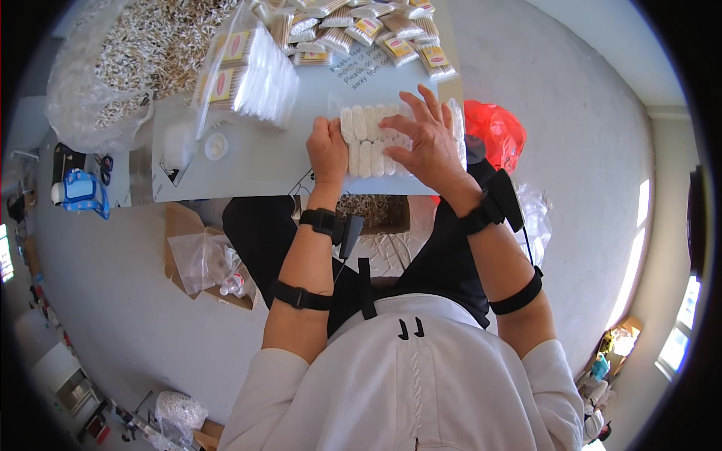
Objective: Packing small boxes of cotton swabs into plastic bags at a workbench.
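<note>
Swab bundles [366, 159] sit near yellow-labelled packs [435, 58].

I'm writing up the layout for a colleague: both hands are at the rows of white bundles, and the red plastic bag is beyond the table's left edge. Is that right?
Not quite: the red plastic bag is beyond the right edge of the table, as the head view shows. The left hand and right hand are indeed at the white bundles.
</note>
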`<state>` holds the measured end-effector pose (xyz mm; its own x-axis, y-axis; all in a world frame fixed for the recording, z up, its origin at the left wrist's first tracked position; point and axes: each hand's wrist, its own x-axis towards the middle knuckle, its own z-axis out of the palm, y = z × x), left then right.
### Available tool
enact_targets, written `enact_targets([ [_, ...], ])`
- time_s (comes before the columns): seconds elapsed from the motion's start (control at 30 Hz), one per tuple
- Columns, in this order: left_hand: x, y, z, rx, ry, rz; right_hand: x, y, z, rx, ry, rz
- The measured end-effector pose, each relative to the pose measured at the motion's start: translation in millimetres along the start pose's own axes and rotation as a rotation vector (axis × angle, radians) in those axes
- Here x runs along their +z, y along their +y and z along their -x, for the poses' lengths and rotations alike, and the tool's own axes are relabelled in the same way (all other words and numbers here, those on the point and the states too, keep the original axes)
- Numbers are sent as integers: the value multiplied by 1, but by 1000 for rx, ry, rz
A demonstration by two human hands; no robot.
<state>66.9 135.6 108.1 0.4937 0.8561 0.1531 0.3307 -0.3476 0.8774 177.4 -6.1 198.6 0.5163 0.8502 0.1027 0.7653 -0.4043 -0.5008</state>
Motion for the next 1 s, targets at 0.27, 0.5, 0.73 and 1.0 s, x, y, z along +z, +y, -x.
enact_targets([
  [0.27, -1, 0, -1, -12, 0, 28, 8, -9, -2, 22, -16, 19],
  [0.5, -1, 3, 0, -7, 16, 19, 16, -20, -3, -27, 24, -10],
  [0.73, -1, 4, 0, -31, -13, 25, 15, -19, -4, -8, 13, 1],
  [1.0, -12, -18, -8, -164, -53, 235, 18, -39, 0, -87, 47, -11],
])
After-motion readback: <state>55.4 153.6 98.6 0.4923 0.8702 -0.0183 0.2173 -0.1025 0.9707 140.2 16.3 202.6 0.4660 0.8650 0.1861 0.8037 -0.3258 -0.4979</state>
